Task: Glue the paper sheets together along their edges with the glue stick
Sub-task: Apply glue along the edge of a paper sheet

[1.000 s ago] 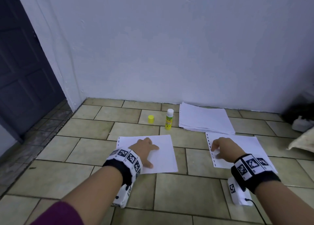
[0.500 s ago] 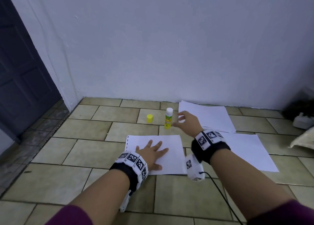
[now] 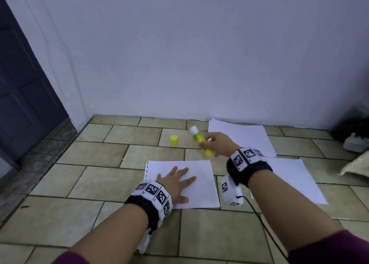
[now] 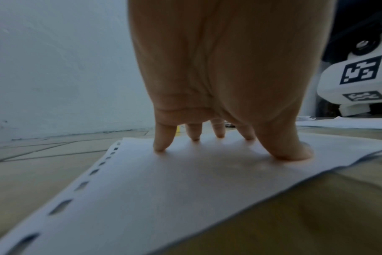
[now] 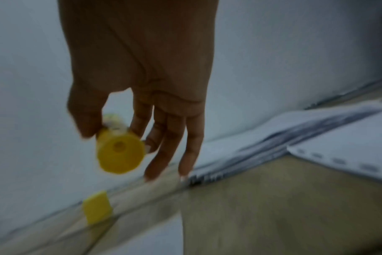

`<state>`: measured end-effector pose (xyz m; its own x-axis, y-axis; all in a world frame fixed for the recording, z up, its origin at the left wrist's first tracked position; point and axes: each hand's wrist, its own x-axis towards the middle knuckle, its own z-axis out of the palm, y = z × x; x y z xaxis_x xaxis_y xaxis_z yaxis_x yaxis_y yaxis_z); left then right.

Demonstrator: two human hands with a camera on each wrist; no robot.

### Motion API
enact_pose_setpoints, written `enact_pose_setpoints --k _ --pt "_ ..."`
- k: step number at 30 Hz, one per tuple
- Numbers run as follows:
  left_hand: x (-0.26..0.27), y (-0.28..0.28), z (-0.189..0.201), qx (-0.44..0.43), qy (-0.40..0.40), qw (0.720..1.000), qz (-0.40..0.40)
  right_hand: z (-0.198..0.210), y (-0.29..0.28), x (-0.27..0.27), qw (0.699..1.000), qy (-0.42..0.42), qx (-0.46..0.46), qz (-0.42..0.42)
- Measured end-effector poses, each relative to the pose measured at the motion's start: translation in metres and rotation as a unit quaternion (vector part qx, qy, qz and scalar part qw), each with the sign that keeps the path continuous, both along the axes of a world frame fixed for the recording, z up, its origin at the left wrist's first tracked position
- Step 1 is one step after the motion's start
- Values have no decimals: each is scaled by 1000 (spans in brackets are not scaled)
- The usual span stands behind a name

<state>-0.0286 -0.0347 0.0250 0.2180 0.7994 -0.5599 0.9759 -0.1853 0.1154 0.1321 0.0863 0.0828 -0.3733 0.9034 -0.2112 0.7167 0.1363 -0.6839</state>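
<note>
A white punched sheet [image 3: 201, 184] [image 4: 185, 189] lies on the tiled floor, and my left hand [image 3: 175, 181] [image 4: 218, 138] presses flat on it with spread fingers. My right hand [image 3: 216, 142] [image 5: 124, 132] pinches the uncapped yellow glue stick [image 3: 200, 141] [image 5: 119, 151] between thumb and fingers, lifted off the floor and tilted, white tip toward the wall. Its yellow cap [image 3: 174, 140] [image 5: 96, 207] stands on the floor to the left. A second sheet [image 3: 295, 178] [image 5: 349, 151] lies to the right, partly under my right forearm.
A stack of white paper [image 3: 243, 136] [image 5: 240, 150] sits by the wall behind the right sheet. A dark door [image 3: 24, 96] is at the far left. A white object [image 3: 354, 144] and a cloth [image 3: 356, 168] lie at the right edge.
My right hand left the right sheet, reached to the glue stick, took hold of it and lifted and tilted it. My left hand spread flat on the left sheet.
</note>
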Motion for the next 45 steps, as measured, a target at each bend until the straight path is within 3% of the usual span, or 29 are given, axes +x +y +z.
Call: enact_pose_setpoints --k 3,7,11,16,24,30,32,35,38,45 --pt "5 2 4 8 7 1000 7 19 -9 21 998 -39 -12 37" --pt "11 6 6 16 10 1000 13 18 -17 29 998 1 64 -24" --pt "12 7 2 28 14 999 18 2 -23 22 996 16 66 -53" --pt "13 6 3 26 10 999 22 -6 -31 9 988 -74 134 -11" --pt "12 8 5 24 11 999 18 8 -54 23 969 -207 105 90" --pt "13 13 13 34 21 999 -12 14 -81 45 963 -215 81 142" --pt "13 14 21 34 42 998 -36 15 -79 51 969 -191 70 138" --pt "13 14 31 14 87 995 -52 21 -67 67 999 0 41 11" --pt "16 12 35 31 100 994 -35 29 -55 82 983 128 75 -112" --pt "33 5 28 86 10 995 -42 9 -43 77 973 162 84 -142"
